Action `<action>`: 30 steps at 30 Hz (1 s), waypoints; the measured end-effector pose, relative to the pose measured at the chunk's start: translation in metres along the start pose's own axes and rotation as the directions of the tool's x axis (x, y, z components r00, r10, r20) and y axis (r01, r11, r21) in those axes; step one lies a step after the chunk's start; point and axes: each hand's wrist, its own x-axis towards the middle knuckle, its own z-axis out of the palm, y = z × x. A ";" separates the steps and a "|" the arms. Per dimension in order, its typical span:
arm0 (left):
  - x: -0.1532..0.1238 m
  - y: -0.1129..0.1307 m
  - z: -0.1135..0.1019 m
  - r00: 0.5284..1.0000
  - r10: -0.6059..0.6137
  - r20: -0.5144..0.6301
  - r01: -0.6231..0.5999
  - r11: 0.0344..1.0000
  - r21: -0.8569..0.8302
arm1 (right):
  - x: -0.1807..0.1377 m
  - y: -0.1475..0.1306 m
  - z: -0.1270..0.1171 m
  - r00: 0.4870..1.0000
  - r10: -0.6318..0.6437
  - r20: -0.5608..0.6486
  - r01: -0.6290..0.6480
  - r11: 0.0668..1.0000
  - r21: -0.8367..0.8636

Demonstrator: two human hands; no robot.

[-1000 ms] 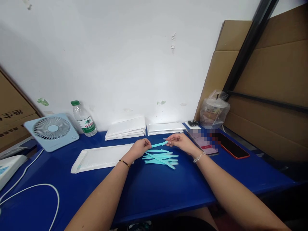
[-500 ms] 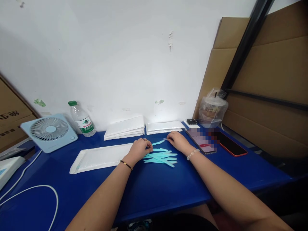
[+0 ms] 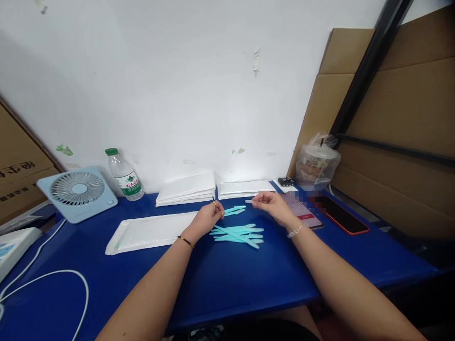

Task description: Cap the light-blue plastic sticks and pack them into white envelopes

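Sticks moved: two turquoise sticks (image 3: 235,209) now sit together in the left hand (image 3: 209,215); half a second earlier it held one, the other lying below.
Left fingers: pinched together on the sticks' left ends, tips pointing right.
Right fingers: the right hand (image 3: 272,206) pinches a small clear cover (image 3: 249,201) — apart from the sticks.
Stick handling: likely light, stiff, smooth plastic — best gripped along the handle, off the thin tips.
Stick pile (image 3: 237,233): crossed loosely, between the near and far edges of the blue table (image 3: 241,279).

You wear a gold-coloured ring (image 3: 214,203) on your left hand (image 3: 207,217), a thin dark bracelet (image 3: 186,242) with gold-toned bits below it, clear beads (image 3: 297,230) below your right hand (image 3: 273,207), and black clothing (image 3: 273,330).
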 end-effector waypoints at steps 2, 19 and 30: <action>0.001 -0.002 0.000 1.000 -0.003 -0.001 0.002 0.999 -0.038 | -0.001 0.000 0.004 1.000 0.014 0.016 -0.015 1.000 0.006; 0.005 -0.004 0.003 0.998 -0.036 0.051 0.042 0.991 -0.131 | -0.005 0.001 0.011 0.991 0.046 0.128 -0.043 0.999 -0.023; -0.011 0.015 0.008 0.983 0.090 0.157 -0.143 0.916 0.374 | -0.007 -0.006 0.013 0.952 0.005 0.307 0.136 0.890 -0.434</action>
